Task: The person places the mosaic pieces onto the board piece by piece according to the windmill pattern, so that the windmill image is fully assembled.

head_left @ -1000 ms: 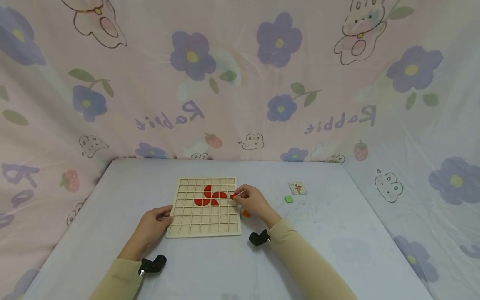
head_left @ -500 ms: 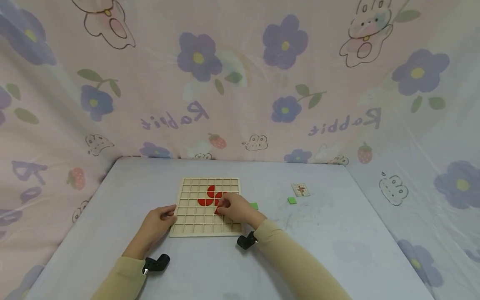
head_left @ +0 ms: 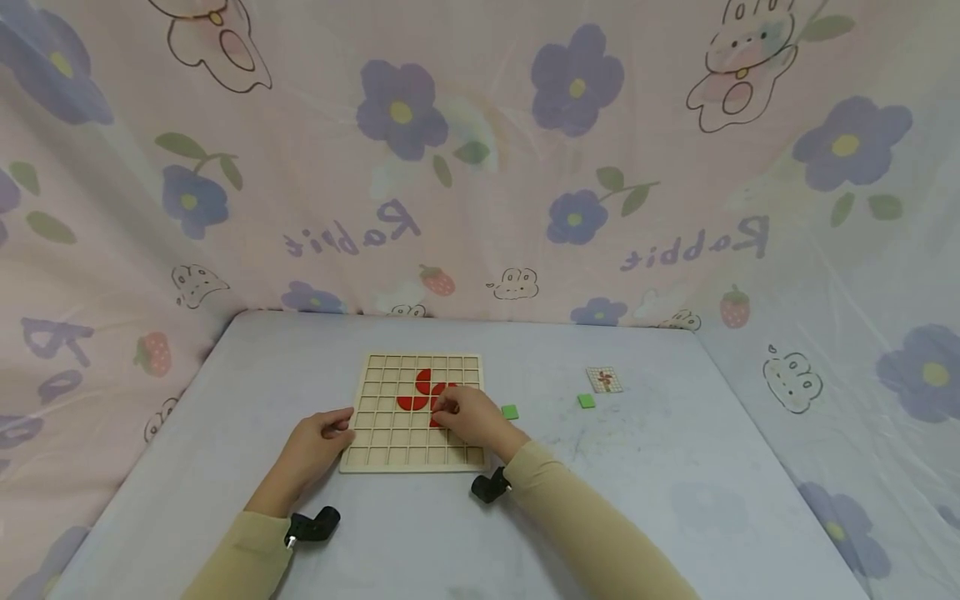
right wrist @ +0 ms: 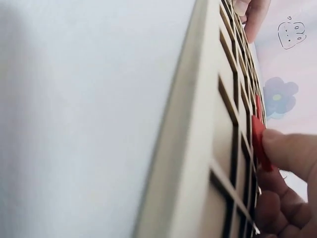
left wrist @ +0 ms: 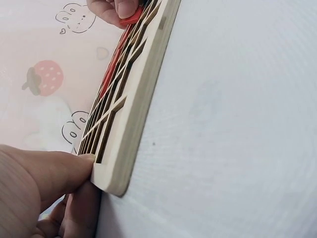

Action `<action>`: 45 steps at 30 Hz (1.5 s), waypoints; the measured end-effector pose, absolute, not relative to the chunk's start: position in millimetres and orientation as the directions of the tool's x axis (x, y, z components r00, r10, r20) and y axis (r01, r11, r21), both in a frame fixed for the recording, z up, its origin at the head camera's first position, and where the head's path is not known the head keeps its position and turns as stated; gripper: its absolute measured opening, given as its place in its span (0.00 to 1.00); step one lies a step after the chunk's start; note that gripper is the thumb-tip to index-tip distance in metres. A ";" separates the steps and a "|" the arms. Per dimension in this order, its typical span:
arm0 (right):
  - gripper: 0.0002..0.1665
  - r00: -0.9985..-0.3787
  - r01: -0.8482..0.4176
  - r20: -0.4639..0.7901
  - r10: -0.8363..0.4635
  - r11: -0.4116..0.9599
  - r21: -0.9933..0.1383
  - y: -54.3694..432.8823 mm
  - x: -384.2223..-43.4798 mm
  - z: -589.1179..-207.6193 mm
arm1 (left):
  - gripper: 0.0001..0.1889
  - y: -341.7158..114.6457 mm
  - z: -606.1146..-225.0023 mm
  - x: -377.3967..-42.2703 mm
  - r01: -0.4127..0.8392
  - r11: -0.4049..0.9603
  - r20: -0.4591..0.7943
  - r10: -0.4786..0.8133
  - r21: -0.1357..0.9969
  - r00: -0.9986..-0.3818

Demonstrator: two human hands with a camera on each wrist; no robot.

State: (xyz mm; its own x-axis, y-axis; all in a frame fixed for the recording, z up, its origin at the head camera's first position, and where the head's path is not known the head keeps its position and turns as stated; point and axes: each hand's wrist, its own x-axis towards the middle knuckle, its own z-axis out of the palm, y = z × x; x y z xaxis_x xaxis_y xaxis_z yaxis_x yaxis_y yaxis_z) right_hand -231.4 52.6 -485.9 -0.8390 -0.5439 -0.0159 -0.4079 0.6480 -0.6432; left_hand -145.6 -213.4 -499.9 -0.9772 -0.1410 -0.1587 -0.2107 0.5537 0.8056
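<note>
Left hand [head_left: 317,443] pinches the square pale-wood grid board [head_left: 378,439]; right hand [head_left: 476,416] pinches a flat red piece [right wrist: 257,137] over it, which could jam if tilted.

Pink backdrop [head_left: 480,200] (flowered), white table [head_left: 420,533]

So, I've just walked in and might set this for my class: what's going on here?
Someone is busy at a wooden grid board. The left hand holds the board at its left edge, while the right hand pinches a red piece at the grid. Other red pieces sit near the middle, partly hidden by the right hand. To the board's right, two green squares and a small card with a red pattern on a grid lie on the table.
</note>
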 end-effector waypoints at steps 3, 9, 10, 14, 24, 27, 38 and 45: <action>0.03 -0.840 -0.414 0.001 -0.542 0.640 -0.648 52.8 -230.8 -485.5 | 0.24 -213.0 -499.2 -145.8 -0.210 0.554 -0.158 -0.141 0.805 -0.977; 0.04 -0.851 -0.403 0.007 -0.524 0.646 -0.648 52.7 -228.3 -486.8 | 0.24 -212.7 -497.9 -145.5 -0.210 0.556 -0.156 -0.143 0.804 -0.977; 0.04 -0.854 -0.398 0.004 -0.520 0.647 -0.651 52.5 -227.8 -487.2 | 0.24 -212.7 -497.9 -145.4 -0.212 0.558 -0.158 -0.145 0.803 -0.977; 0.04 -0.862 -0.380 -0.005 -0.506 0.654 -0.654 51.3 -227.3 -489.1 | 0.25 -212.6 -498.0 -144.7 -0.217 0.565 -0.161 -0.148 0.796 -0.976; 0.03 -0.876 -0.376 0.001 -0.483 0.680 -0.629 49.6 -220.9 -488.0 | 0.25 -210.6 -498.6 -144.2 -0.225 0.562 -0.168 -0.152 0.796 -0.974; 0.04 -0.876 -0.380 0.003 -0.483 0.686 -0.621 50.5 -217.9 -486.8 | 0.25 -210.2 -498.9 -143.6 -0.222 0.569 -0.164 -0.152 0.792 -0.975; 0.04 -0.906 -0.309 -0.020 -0.423 0.692 -0.652 65.3 -219.6 -480.5 | 0.25 -213.7 -500.9 -146.2 -0.205 0.596 -0.144 -0.149 0.776 -0.978; 0.06 -0.910 -0.301 -0.022 -0.415 0.694 -0.655 65.3 -221.0 -486.5 | 0.25 -212.1 -502.4 -145.7 -0.208 0.590 -0.152 -0.144 0.780 -0.978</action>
State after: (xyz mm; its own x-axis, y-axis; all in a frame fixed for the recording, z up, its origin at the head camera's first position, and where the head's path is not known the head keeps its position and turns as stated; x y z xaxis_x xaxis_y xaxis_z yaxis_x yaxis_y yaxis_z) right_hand -221.0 65.3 -486.5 -0.9097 -0.4146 -0.0216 -0.3005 0.6936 -0.6547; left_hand -145.7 -212.1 -502.4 -0.9778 -0.1439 -0.1524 -0.2084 0.5899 0.7801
